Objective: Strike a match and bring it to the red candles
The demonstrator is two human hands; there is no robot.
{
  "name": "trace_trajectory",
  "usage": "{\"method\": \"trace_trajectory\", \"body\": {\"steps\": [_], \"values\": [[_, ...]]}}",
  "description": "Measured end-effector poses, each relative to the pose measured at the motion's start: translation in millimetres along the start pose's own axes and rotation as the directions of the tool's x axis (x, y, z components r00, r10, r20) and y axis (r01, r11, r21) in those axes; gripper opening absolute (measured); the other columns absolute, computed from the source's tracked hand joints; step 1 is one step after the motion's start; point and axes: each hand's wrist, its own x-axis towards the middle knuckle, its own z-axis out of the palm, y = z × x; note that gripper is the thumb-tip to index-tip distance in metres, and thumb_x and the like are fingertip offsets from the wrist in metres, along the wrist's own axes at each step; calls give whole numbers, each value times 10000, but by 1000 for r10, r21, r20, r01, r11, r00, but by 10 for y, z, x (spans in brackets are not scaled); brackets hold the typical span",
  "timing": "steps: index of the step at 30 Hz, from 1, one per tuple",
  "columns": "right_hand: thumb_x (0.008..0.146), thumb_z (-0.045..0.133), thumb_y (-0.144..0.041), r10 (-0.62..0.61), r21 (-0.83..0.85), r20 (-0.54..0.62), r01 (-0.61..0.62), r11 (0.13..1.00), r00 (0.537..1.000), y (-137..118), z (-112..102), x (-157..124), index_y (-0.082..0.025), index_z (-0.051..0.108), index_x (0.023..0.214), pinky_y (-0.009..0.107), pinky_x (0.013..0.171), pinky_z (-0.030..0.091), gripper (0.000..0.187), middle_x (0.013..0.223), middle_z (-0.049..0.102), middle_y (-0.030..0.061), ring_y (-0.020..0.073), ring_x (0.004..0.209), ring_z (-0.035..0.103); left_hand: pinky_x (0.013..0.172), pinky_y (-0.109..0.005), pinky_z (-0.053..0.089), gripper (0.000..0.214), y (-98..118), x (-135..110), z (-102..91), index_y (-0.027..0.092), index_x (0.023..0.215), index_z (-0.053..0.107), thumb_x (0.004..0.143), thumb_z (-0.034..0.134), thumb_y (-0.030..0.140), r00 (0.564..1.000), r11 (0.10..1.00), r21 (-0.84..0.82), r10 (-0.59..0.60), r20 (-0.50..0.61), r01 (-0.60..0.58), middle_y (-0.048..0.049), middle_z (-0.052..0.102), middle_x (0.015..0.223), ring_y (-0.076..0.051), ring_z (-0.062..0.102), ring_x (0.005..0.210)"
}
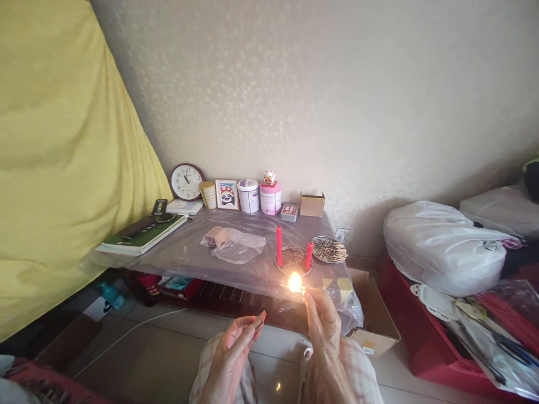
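Note:
My right hand [325, 325] pinches a burning match [304, 290] whose bright flame [295, 282] glows in front of the table's near edge. Lower and to the left, my left hand [231, 354] is closed on a small matchbox [259, 321]. Just beyond the flame, a taller red candle [279, 247] and a shorter red candle [309, 256] stand upright in a round dish [295, 260] of grainy filling. The glare hides whether either wick is lit. Beside them lies a plate [325, 249] with many matchsticks [338, 252] along its right side.
A plastic bag [241, 245] lies on the film-covered table [185, 261]. Along the wall stand a clock [187, 182], tins [249, 196], a framed picture [227, 194] and a small carton [312, 205]. At right are a cardboard box [377, 314] and a red bin [433, 348].

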Motion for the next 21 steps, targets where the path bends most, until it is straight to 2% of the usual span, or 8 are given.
{"method": "trace_trajectory", "body": {"steps": [4,10,17,21], "values": [[873,560,-314,-31,-12,24,31,999,999,82,-16,50,-227,656,839,301,685,504,133,790,650,21,168,729,595,1025,-430,388,314,-4,-4,5,167,865,707,649,777,384,999,1000,20,-20,-36,20,-137,729,1108,-297,609,1099],[885,557,-281,-37,-32,14,37,999,999,75,-46,108,-218,648,846,284,694,486,117,795,644,15,161,747,590,984,-412,432,301,-53,-7,-40,172,869,723,653,766,377,997,998,47,-43,-57,46,-124,738,1068,-295,626,1053],[884,558,-305,-32,-59,-12,31,998,999,81,-80,215,-203,651,861,304,705,470,141,791,647,16,167,731,583,851,-333,493,310,-193,96,-255,160,907,729,644,789,313,981,979,-67,-196,-10,195,-121,754,1015,-259,659,970],[879,565,-320,-15,-47,-12,14,999,1000,114,-97,295,-205,649,873,324,743,466,142,823,653,23,178,769,590,802,-327,496,277,-332,166,-440,166,939,733,697,759,298,963,956,-133,-248,103,261,-124,754,1053,-229,679,910]]}}
